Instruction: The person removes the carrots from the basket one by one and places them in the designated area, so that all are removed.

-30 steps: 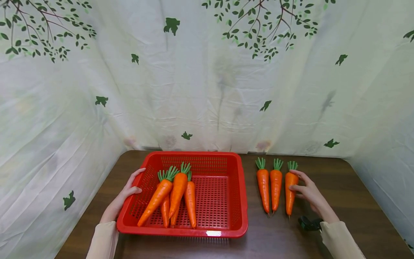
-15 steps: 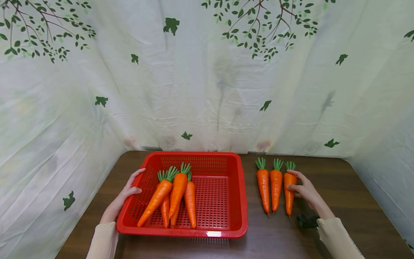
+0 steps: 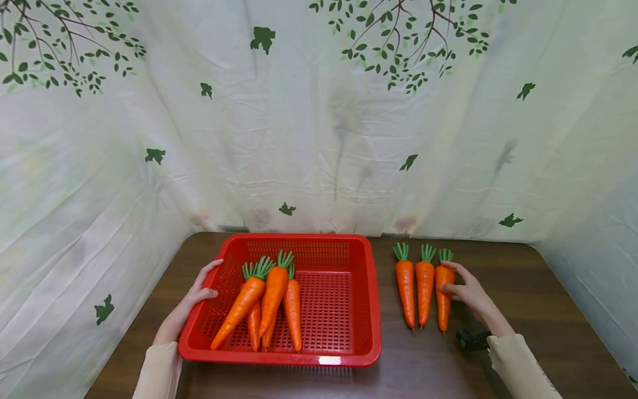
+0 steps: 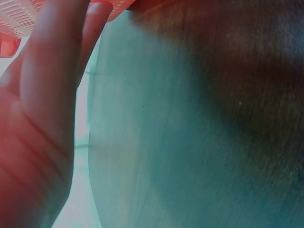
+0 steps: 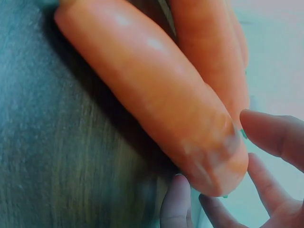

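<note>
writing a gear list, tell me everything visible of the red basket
The red basket is rectangular, open-topped and plastic-looking, with perforated walls, a gridded base, a smooth rim and a white patch on its near edge. It sits upright on the table. Carrots lie in its left part; the left grip holds its left rim.

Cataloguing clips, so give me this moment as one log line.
left hand: holds red basket; right hand: grips rightmost carrot, on table; in basket: several carrots; between: two other carrots
</note>
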{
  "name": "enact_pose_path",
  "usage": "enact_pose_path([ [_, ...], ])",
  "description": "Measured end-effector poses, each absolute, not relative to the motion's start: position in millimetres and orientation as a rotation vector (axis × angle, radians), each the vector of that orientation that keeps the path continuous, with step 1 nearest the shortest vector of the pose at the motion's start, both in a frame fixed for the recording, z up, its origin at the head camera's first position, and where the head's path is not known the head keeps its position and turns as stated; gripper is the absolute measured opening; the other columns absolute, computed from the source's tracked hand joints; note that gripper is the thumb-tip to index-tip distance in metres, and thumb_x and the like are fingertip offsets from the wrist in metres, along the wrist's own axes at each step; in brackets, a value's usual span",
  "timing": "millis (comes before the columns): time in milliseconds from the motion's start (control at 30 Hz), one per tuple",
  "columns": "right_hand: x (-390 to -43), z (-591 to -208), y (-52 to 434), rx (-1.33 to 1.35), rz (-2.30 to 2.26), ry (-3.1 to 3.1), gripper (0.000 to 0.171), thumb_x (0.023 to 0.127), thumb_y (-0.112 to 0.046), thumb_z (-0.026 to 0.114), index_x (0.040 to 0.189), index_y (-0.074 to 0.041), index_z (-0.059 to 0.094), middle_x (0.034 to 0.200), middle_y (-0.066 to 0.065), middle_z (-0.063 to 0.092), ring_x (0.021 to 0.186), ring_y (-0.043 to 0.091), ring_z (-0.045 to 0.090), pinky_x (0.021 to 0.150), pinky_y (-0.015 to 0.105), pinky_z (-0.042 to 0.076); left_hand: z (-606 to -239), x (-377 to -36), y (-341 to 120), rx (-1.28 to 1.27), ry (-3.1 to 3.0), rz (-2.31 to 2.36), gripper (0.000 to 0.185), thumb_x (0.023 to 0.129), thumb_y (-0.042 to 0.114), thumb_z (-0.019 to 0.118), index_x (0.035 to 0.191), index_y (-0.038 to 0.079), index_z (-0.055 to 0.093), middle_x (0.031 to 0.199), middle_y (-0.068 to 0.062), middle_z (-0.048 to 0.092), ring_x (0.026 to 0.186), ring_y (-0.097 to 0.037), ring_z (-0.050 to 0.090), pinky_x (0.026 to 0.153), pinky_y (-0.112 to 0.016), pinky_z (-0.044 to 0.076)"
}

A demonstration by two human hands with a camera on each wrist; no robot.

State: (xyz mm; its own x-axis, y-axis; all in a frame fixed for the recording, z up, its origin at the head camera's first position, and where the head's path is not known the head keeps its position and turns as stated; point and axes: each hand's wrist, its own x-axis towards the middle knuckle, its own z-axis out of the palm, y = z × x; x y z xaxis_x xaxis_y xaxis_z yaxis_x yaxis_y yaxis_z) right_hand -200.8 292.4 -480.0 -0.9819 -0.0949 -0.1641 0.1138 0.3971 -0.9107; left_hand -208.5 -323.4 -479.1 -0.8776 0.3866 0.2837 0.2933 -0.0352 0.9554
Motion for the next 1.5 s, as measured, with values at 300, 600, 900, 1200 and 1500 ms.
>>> enact_pose_path([
  [300,-199.0,-480.7,294.4,0.009,-1.652,2.484,0.062,0.094,-0.010,0.056,0.145,0.006,0.025,0.142,0.034,0.023,0.110,0.040,0.050,0.084,0.048,0.049,-479.8,-209.7,-323.0,0.819,2.107,2.098,0.073,0.081,-0.010,0.037,0.144,0.027,0.037,0.123,0.003,0.048,0.102,-0.011,0.054,0.081,-0.023,0.047],
  [600,-194.9,-463.9,295.2,0.055,-1.666,2.506,0.061,0.095,-0.011,0.054,0.146,0.005,0.024,0.143,0.036,0.020,0.115,0.046,0.044,0.087,0.051,0.047,-480.8,-210.7,-322.4,0.856,2.108,2.108,0.075,0.079,-0.011,0.037,0.144,0.026,0.038,0.124,0.004,0.048,0.102,-0.010,0.054,0.081,-0.022,0.046],
  [900,-191.6,-441.8,282.6,-0.038,-1.752,2.499,0.059,0.097,-0.010,0.051,0.148,0.002,0.023,0.146,0.034,0.019,0.123,0.048,0.037,0.093,0.056,0.041,-480.3,-210.1,-322.6,0.843,2.109,2.100,0.074,0.080,-0.010,0.037,0.144,0.027,0.037,0.124,0.004,0.048,0.103,-0.010,0.054,0.082,-0.023,0.046],
  [1200,-184.9,-420.6,254.0,-0.153,-1.827,2.464,0.057,0.097,-0.012,0.053,0.147,-0.001,0.027,0.145,0.029,0.026,0.118,0.045,0.045,0.092,0.054,0.043,-480.8,-210.0,-323.3,0.838,2.098,2.103,0.072,0.081,-0.008,0.038,0.144,0.028,0.037,0.124,0.005,0.047,0.103,-0.010,0.054,0.081,-0.024,0.047],
  [1500,-178.8,-411.3,232.9,-0.200,-1.869,2.405,0.054,0.097,-0.016,0.054,0.146,-0.004,0.033,0.144,0.022,0.030,0.118,0.040,0.043,0.092,0.050,0.044,-481.0,-209.6,-324.1,0.817,2.093,2.093,0.072,0.082,-0.008,0.037,0.145,0.027,0.035,0.125,0.004,0.046,0.103,-0.011,0.053,0.082,-0.025,0.048],
])
